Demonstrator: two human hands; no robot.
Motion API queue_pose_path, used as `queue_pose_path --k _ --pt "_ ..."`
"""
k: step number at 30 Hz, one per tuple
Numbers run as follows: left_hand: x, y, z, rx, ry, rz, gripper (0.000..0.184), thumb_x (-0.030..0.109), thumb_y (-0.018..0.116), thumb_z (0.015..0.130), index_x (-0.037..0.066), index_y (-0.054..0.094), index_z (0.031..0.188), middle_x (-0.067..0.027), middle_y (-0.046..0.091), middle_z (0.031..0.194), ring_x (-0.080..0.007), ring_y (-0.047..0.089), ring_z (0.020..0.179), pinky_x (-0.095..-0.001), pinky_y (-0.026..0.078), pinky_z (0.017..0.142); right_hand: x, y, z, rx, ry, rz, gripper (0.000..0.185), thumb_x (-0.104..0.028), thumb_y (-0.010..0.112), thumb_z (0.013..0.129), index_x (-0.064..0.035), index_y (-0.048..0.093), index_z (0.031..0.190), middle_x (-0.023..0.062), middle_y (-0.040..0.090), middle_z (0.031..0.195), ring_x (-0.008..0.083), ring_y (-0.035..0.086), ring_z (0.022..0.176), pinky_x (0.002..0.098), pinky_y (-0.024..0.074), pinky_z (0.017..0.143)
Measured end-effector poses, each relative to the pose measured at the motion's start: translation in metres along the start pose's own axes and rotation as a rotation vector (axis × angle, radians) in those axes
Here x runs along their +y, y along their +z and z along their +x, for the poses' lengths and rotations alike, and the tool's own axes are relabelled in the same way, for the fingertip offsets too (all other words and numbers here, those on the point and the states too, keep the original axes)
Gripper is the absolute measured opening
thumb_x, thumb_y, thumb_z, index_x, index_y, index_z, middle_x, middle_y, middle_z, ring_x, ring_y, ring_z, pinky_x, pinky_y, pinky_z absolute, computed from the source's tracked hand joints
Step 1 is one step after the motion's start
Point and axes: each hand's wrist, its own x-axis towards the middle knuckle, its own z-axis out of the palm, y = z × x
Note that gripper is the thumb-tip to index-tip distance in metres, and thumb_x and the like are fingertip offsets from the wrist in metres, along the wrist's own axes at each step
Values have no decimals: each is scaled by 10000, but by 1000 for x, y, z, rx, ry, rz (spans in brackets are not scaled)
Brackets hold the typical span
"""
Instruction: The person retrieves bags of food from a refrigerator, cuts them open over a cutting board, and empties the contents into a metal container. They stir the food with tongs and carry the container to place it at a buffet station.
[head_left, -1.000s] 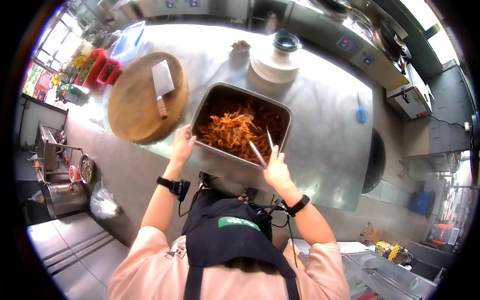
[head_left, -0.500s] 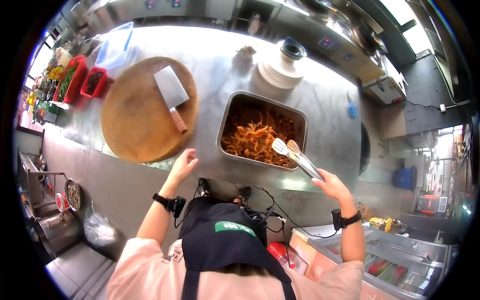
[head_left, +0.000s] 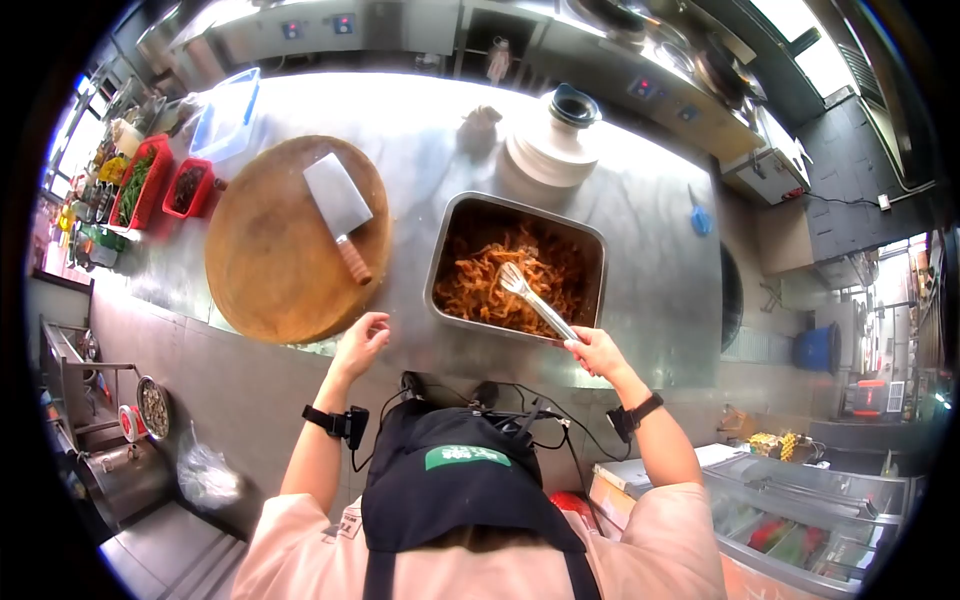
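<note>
In the head view, the right hand (head_left: 597,352) closes around the handle end of the metal tongs (head_left: 540,308), which reach over the near rim of a deep metal pan (head_left: 437,250). Their slotted head lies at the reddish-brown shredded food (head_left: 470,285) inside; whether it pinches any, I cannot tell. The left hand (head_left: 362,345) is empty, its fingers loosely curled and part-open, near the front edge of the round chopping board (head_left: 270,240).

The pan sits on the steel worktop (head_left: 655,290), to the right of the board, where a cleaver (head_left: 338,195) lies flat. Behind the pan is a white stack of dishes (head_left: 545,160) with a dark-rimmed bowl (head_left: 573,106) on top.

The step in hand looks like working the food with the tongs. Moving them well would seem to call for a steady right-hand grip, enough squeeze to gather strands, and a path clear of the rim; the left hand is free to brace the pan.
</note>
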Motion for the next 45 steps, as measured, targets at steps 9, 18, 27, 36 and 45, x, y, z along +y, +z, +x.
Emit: queue_pose_path --k 9,18,27,36,45 --pt "-15 15 -5 45 -59 37 309 118 653 927 27 603 1219 -72 672 967 -154 667 827 -298 536 773 9 -10 -35 205 -251 -207 372 -205 690 883 -67 645 1226 89 631 732 196 626 696 393 494 660" --pt "28 40 35 131 189 244 394 145 670 918 27 568 1279 -158 630 1125 -248 638 986 -338 530 844 -69 -62 -91 398 -178 -1014 428 -237 661 886 -124 554 1284 140 681 958 375 685 843 476 556 723" --pt "17 97 117 160 74 492 375 170 574 911 -52 460 1192 -342 584 1191 -500 564 1098 -519 475 935 -104 23 44 199 -279 -1136 420 -146 490 926 -57 441 1333 204 648 1030 382 695 880 485 569 744" --pt "15 90 112 134 144 400 319 120 538 903 -42 405 1143 -362 611 1015 -538 578 974 -558 478 853 -113 -5 11 278 -237 -1151 486 -262 643 912 -113 450 1333 181 643 1044 381 686 895 495 553 777" --pt "7 98 112 176 133 440 327 148 530 927 -12 380 1170 -353 620 1003 -545 584 958 -576 475 839 -79 33 69 367 -457 -1268 392 -174 460 950 -42 503 1316 165 682 900 329 705 741 447 563 650"
